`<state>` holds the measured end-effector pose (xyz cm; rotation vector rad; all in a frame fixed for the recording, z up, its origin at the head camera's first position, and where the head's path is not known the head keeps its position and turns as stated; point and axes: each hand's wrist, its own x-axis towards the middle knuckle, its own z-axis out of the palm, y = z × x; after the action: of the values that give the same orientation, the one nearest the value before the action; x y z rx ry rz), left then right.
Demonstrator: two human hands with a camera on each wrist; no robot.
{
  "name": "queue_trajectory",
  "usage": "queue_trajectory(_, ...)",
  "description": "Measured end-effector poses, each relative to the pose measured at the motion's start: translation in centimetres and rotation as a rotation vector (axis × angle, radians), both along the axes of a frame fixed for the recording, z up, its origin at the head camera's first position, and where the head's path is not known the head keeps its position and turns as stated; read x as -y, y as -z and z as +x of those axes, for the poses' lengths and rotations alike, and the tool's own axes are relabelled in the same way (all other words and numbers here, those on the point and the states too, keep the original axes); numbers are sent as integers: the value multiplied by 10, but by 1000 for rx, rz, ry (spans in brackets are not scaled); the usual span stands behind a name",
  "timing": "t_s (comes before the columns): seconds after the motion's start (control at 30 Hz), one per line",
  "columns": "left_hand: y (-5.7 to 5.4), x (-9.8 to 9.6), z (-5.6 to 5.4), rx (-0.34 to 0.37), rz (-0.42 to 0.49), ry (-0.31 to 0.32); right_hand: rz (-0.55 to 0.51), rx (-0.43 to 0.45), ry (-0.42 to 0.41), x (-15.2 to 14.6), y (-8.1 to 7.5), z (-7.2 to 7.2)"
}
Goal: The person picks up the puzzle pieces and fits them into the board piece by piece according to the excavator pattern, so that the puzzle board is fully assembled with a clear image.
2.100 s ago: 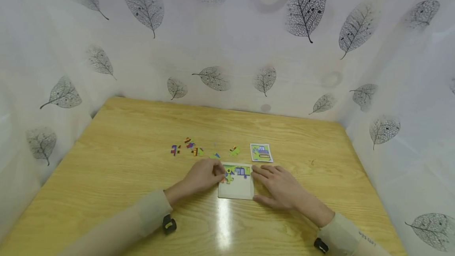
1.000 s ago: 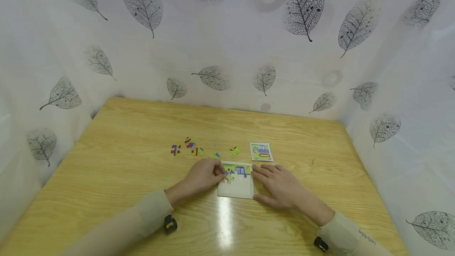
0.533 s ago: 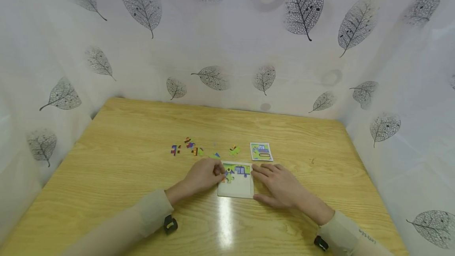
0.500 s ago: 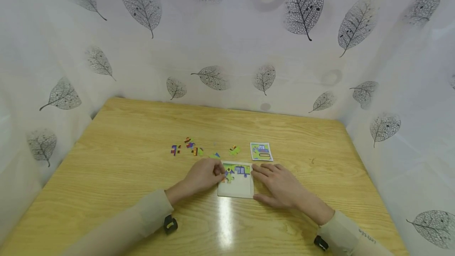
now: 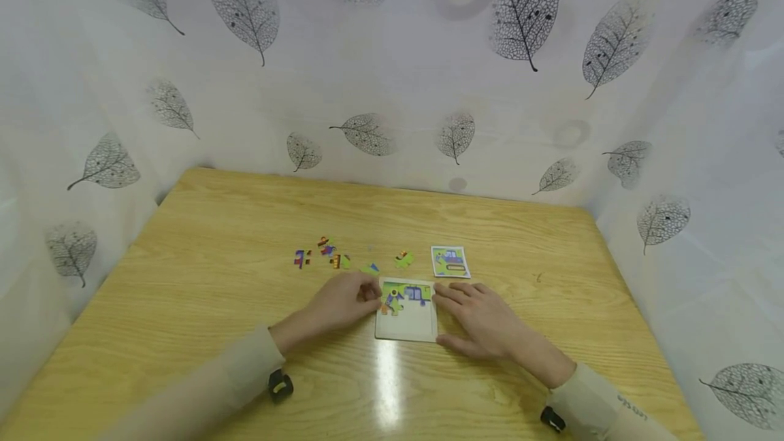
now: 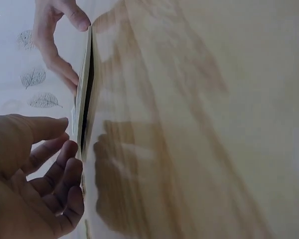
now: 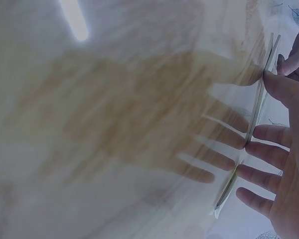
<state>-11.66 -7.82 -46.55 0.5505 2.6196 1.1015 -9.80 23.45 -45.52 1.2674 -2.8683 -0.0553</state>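
Observation:
A pale square puzzle tray (image 5: 407,329) lies on the table with several pieces fitted along its top and upper left, among them a blue vehicle cab piece (image 5: 418,293) and a green piece (image 5: 396,305). My left hand (image 5: 343,301) is at the tray's left edge, fingers loosely bent. In the left wrist view, its thumb and fingertips (image 6: 65,129) stand apart with nothing between them. My right hand (image 5: 480,322) rests at the tray's right edge, fingers spread and fairly straight; its thumb (image 7: 276,87) touches the near corner in the right wrist view.
Several loose jigsaw pieces lie beyond the tray, including a purple one (image 5: 299,258), an orange-striped one (image 5: 336,261) and a green one (image 5: 404,259). A small picture card (image 5: 450,262) of a vehicle lies behind the tray's right side. A leaf-patterned curtain (image 5: 392,73) surrounds the wooden table (image 5: 245,223).
My left hand has drawn back slightly to the left from the tray, uncovering an orange piece at its left side. The right hand stays where it was.

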Motion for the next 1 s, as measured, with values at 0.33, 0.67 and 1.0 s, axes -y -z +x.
queue_trajectory(0.33,-14,34,-10,-71,-35,-9,-1,-2,-2,0,1,0)
queue_trajectory(0.67,-12,46,-31,-133,-59,-38,-3,3,-7,0,1,-1)
queue_trajectory(1.0,2,70,-56,-199,-110,-77,-8,-2,-14,-1,0,-1)
